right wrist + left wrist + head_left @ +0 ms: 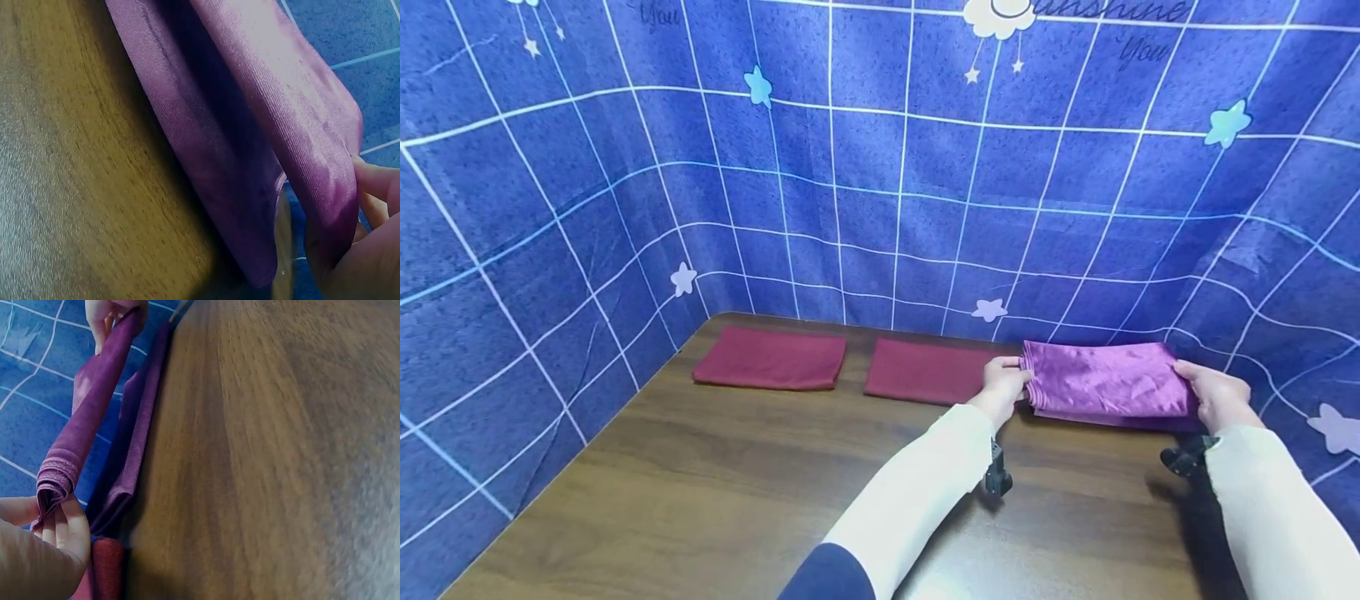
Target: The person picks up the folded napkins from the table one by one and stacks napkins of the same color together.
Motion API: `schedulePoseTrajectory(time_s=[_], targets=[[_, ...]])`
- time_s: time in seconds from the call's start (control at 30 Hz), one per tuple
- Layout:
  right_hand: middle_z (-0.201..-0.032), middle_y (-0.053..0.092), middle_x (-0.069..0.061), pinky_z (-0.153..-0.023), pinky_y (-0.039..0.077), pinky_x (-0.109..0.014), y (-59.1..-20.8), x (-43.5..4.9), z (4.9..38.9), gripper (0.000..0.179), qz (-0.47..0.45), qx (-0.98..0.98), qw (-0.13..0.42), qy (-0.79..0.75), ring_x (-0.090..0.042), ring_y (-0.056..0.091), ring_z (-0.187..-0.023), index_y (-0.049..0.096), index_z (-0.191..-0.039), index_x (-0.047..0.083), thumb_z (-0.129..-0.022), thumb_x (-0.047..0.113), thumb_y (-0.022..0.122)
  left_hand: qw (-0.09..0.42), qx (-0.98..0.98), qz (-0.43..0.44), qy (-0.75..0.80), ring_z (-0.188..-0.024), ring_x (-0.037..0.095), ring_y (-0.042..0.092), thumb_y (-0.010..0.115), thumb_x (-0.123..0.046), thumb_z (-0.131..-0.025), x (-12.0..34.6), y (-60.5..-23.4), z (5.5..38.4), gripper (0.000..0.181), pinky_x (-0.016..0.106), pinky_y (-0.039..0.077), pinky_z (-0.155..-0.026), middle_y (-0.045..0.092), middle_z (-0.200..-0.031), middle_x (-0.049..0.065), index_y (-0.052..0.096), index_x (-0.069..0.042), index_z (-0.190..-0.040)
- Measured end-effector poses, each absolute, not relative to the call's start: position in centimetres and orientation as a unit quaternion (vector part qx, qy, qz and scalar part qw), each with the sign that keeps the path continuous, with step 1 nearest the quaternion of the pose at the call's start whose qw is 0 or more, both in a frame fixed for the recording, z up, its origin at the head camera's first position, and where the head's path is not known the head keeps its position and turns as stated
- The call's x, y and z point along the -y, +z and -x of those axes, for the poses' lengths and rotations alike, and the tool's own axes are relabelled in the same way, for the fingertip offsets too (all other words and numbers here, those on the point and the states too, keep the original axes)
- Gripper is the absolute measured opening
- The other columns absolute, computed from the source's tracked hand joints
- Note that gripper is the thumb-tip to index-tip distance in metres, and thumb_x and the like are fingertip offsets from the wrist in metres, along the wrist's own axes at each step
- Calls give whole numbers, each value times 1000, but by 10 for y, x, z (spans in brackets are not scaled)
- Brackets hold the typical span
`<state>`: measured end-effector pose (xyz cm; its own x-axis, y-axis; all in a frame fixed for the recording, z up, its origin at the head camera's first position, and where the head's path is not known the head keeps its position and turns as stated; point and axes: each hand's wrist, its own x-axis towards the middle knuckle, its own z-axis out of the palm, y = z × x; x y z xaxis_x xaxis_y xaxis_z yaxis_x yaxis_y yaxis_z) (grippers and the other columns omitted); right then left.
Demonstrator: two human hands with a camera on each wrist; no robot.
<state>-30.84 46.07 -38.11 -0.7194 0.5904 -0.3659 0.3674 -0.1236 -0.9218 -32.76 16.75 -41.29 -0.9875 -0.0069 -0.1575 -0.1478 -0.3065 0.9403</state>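
A folded, shiny purple cloth point(1105, 379) is held by its two ends between both hands at the right end of the table. My left hand point(1004, 387) pinches its left end, where the stacked folds show in the left wrist view. At the other end, my right hand point(1219, 396) grips the edge with thumb and fingers. Below the held cloth lies more folded purple cloth point(140, 431) on the table, with a gap between them in both wrist views. A folded dark red cloth point(928, 372) lies just left of my left hand.
Another folded dark red cloth point(771, 358) lies further left, in the same row along the table's back edge. The brown wooden table point(715, 475) stretches out in front. A blue curtain point(880, 167) with white grid lines and stars hangs behind and at the sides.
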Motion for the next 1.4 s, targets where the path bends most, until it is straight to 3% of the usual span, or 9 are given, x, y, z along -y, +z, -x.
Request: schedulePoseTrajectory(time_s=[0.07, 0.17, 0.3, 0.47, 0.87, 1.17, 1.23, 1.3, 1.4], targets=[[-55, 48, 22, -55, 41, -10, -383, -460, 309, 54, 380, 648, 95, 653, 2, 43, -65, 42, -105, 20, -70, 14, 83, 43, -585, 70, 807, -65, 16, 64, 61, 14, -81, -168, -415, 326, 25, 36, 61, -68, 68, -84, 14, 63, 5, -104], [-56, 45, 24, -81, 45, -9, -386, -461, 307, 66, 389, 654, 94, 642, 1, 43, -76, 37, -121, 20, -72, 18, 82, 40, -588, 78, 804, -64, 15, 63, 62, 15, -80, -171, -414, 323, 25, 35, 61, -68, 69, -83, 16, 63, 5, -103], [-73, 43, 24, -112, 28, -18, -386, -463, 304, 87, 401, 674, 91, 614, -2, 41, -94, 23, -142, 16, -76, 26, 78, 34, -595, 89, 798, -64, 16, 64, 62, 16, -80, -177, -410, 320, 23, 36, 61, -69, 68, -82, 17, 64, 5, -100], [-102, 38, 15, -115, 26, -20, -385, -461, 301, 95, 421, 679, 101, 592, -5, 38, -112, 16, -150, 9, -78, 30, 75, 30, -601, 95, 793, -65, 16, 65, 65, 16, -78, -181, -409, 319, 23, 35, 61, -68, 67, -78, 13, 65, 4, -98], [-114, 43, 11, -114, 27, -21, -404, -454, 300, 91, 428, 678, 94, 591, -8, 38, -120, 17, -150, 6, -82, 29, 71, 49, -623, 116, 772, -88, 31, 71, 65, 14, -79, -181, -420, 316, 30, 40, 60, -78, 72, -93, 20, 67, 5, -108], [-155, 24, 3, -117, 23, -21, -403, -454, 302, 97, 414, 677, 84, 603, -8, 27, -135, 13, -152, 5, -80, 30, 73, 26, -627, 123, 769, -75, 25, 71, 66, 14, -77, -180, -419, 319, 26, 34, 60, -68, 71, -82, 14, 67, 2, -101], [-143, 42, 2, -113, 29, -20, -404, -455, 302, 91, 402, 683, 76, 606, -10, 35, -130, 21, -149, 6, -79, 30, 74, 15, -638, 127, 760, -71, 22, 69, 68, 15, -75, -179, -419, 318, 26, 32, 59, -65, 70, -79, 12, 68, 2, -97], [-113, 60, 7, -100, 42, -16, -406, -458, 301, 72, 378, 691, 60, 614, -9, 48, -112, 37, -137, 9, -79, 28, 74, 0, -657, 132, 742, -69, 20, 67, 69, 15, -73, -178, -419, 318, 25, 31, 59, -63, 69, -78, 11, 69, 1, -94], [-76, 54, 16, -76, 46, -15, -408, -464, 298, 40, 326, 719, 15, 613, -3, 49, -83, 50, -109, 9, -82, 28, 72, -17, -694, 136, 707, -73, 20, 66, 73, 12, -71, -177, -419, 317, 22, 31, 58, -67, 69, -80, 10, 71, 1, -90]])
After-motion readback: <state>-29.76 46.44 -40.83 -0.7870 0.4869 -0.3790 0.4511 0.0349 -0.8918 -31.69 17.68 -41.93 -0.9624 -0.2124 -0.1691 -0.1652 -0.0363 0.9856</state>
